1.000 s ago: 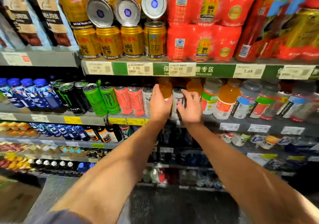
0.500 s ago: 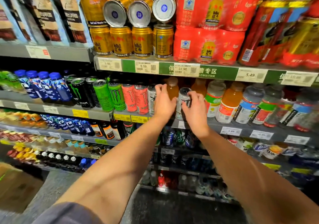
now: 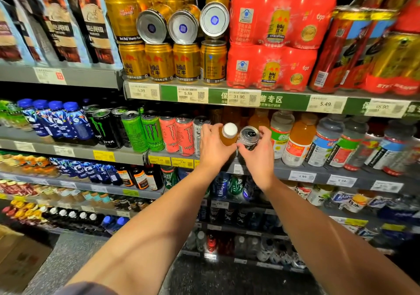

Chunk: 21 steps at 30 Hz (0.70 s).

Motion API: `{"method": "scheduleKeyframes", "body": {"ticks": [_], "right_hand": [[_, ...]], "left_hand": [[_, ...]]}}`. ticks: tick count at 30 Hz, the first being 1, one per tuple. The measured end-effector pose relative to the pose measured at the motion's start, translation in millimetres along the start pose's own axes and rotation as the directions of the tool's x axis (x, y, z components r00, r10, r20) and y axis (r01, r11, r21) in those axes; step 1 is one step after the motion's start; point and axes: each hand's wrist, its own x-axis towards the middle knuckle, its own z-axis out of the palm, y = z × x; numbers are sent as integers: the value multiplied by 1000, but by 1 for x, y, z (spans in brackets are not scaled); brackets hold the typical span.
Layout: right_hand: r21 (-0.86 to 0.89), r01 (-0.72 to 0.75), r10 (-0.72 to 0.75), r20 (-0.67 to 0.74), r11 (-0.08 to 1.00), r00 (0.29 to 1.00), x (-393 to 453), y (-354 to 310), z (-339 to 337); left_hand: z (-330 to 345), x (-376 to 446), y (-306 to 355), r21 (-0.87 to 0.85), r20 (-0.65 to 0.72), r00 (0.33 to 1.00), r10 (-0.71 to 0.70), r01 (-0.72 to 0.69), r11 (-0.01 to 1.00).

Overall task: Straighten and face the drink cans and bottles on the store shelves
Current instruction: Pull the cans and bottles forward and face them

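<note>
Along the middle shelf [image 3: 127, 152], from its left end, stand blue-capped plastic bottles with dark blue wrappers [image 3: 56, 119], then tall black cans [image 3: 102, 127], two bright green tall cans [image 3: 142, 131] and two salmon-pink tall cans [image 3: 177, 134], all upright and mostly label-forward, though several lean in the wide view.

Just right of the pink pair, at the shelf's front edge, the left hand [image 3: 214, 148] has its fingers wrapped round a small amber plastic bottle with a white screw cap [image 3: 229, 134], tipped so the cap points outward. Touching it on the right, the right hand [image 3: 258, 158] clasps a silver-and-black aluminium can with a pull-tab lid [image 3: 248, 138], likewise tilted toward the front. Both look raised or leaned off the shelf floor; whether their bases touch it is hidden by the hands.

The step in hand appears to be sorting two drinks that sit in the wrong rows. Next, the can probably belongs left beside the silver can [image 3: 198, 133] next to the pink ones, and the bottle right with the orange-filled bottles [image 3: 300, 140]; that calls for crossing or swapping them, then setting each upright, label forward.

Further right stand clear bottles with red-and-blue labels [image 3: 338, 147]. The shelf above holds stubby gold cans [image 3: 172, 64], three lying on their sides, and red shrink-wrapped multipacks [image 3: 272, 42].
</note>
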Motion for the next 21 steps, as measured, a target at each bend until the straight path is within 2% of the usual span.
{"method": "scheduleKeyframes", "body": {"ticks": [5, 9, 14, 18, 21], "right_hand": [[58, -44, 42, 34, 997, 999, 1, 2, 0], [89, -76, 72, 49, 993, 996, 4, 2, 4], [69, -48, 44, 57, 996, 997, 11, -4, 9], [107, -7, -6, 117, 994, 993, 17, -18, 19], [87, -7, -8, 166, 996, 986, 25, -27, 33]], "left_hand": [[3, -16, -12, -61, -33, 999, 43, -45, 997], [-4, -25, -22, -226, -104, 992, -72, 47, 973], [-21, -38, -32, -423, -171, 958, -230, 139, 895], [-39, -38, -38, -466, -241, 923, -301, 162, 870], [-53, -37, -45, -460, -233, 929, -286, 154, 874]]}}
